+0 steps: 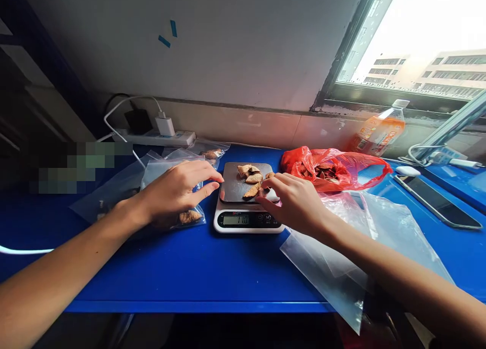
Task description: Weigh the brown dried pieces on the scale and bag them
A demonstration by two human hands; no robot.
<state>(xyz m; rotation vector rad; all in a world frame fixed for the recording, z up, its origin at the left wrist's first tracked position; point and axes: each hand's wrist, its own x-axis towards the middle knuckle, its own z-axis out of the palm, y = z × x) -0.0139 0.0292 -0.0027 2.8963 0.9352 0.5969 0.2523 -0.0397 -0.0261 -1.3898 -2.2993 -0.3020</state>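
A white digital kitchen scale point(248, 221) with a metal plate stands on the blue table, its display lit. Several brown dried slices point(253, 178) lie on the plate. My right hand point(294, 200) reaches over the plate's right side, thumb and fingertips closed around a dried slice point(262, 191) at the plate's surface; the fingers partly hide it. My left hand point(184, 184) hovers left of the scale with thumb and index finger apart, holding nothing. Below and behind it lie clear zip bags point(154, 168) with brown dried pieces point(190, 217) inside.
A red plastic bag point(304, 159) of dark dried pieces lies open behind my right hand. Flat clear bags point(398, 237) overhang the front edge. Further right are a phone point(436, 202) and an orange drink bottle point(381, 129). A power strip point(182, 137) with chargers sits at the back left.
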